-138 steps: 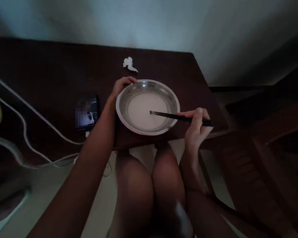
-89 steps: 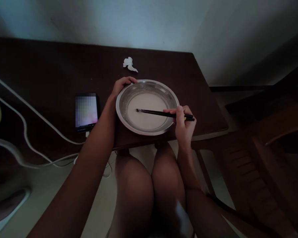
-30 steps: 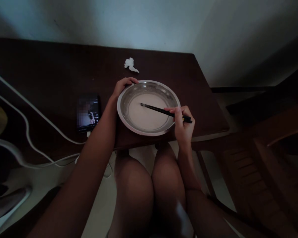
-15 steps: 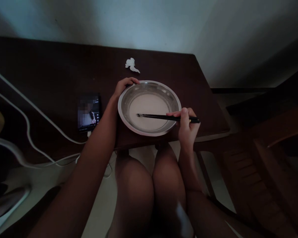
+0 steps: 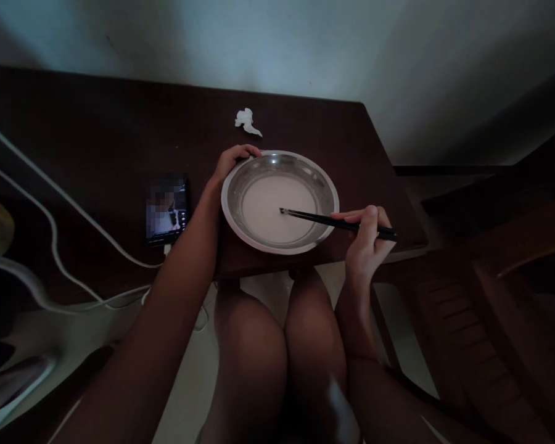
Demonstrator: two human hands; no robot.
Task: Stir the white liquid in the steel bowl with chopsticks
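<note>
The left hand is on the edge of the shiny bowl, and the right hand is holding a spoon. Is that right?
Not quite! The left hand is on the shiny bowl's edge, but the head view shows the right hand holding black chopsticks, not a spoon.

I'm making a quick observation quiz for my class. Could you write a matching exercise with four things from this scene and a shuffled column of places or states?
Things
1. metal bowl
2. chopsticks
3. phone
4. tissue

Places or states
A. crumpled, between the bowl and the wall
B. screen lit, a white plug at its near edge
C. held in the right hand
D. holds pale liquid, with the left hand at its rim

Right pairs: 1-D, 2-C, 3-B, 4-A
</note>
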